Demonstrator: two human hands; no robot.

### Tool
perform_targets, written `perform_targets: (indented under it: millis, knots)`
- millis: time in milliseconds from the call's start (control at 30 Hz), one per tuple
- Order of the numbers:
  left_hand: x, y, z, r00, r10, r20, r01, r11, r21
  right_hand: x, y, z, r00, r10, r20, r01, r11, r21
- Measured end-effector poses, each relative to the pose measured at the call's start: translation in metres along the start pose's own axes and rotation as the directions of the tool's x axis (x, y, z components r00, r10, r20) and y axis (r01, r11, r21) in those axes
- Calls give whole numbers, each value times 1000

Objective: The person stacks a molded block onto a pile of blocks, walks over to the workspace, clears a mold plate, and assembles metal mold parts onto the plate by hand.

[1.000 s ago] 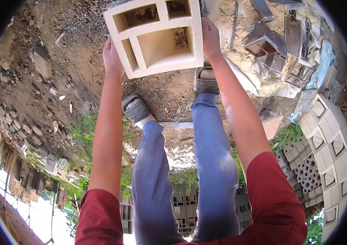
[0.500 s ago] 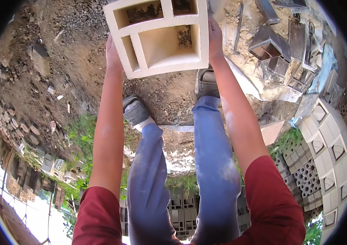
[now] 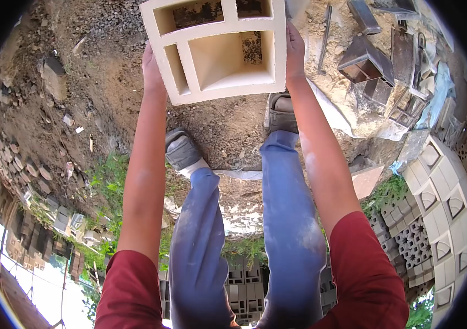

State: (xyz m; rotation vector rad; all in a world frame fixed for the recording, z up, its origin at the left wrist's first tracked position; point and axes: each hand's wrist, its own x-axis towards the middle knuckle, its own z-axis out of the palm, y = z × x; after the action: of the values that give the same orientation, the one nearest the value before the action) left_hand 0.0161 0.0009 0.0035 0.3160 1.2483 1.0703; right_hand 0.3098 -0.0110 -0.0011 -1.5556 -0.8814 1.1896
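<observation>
A cream-coloured ventilation block [image 3: 228, 28] with several rectangular openings fills the top middle of the head view. Dark rough ground shows through some of its openings. My left hand [image 3: 152, 71] grips the block's left side, its fingers mostly hidden behind it. On the opposite side my right hand [image 3: 295, 55] is closed against the block's wall, fingers partly out of sight. The block is held out at arms' length, slightly tilted, beyond my feet. Its far edge is cut off by the top of the view.
My shoes [image 3: 183, 151] stand on bare, gravelly soil. Metal moulds [image 3: 366, 60] and a thin metal bar [image 3: 324, 41] lie at the upper right. Stacked patterned blocks [image 3: 436, 203] line the right side. Small stone pieces [image 3: 25, 164] and grass [image 3: 110, 181] are at the left.
The block and both hands have shifted very slightly to the right in view. Both hands keep their hold, and the feet stay in place.
</observation>
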Motion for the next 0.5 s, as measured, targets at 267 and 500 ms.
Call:
perform_targets:
  millis: [267,500]
  knots:
    - [-9,-1,2,999,-17,-47,17,1000,8,-2,2,-2,1000,13,-3,-13,1000,6]
    - [-28,6,7,998,-19,-64,20,1000,5,-10,-14,-3,999,46,4,-46,999,-3]
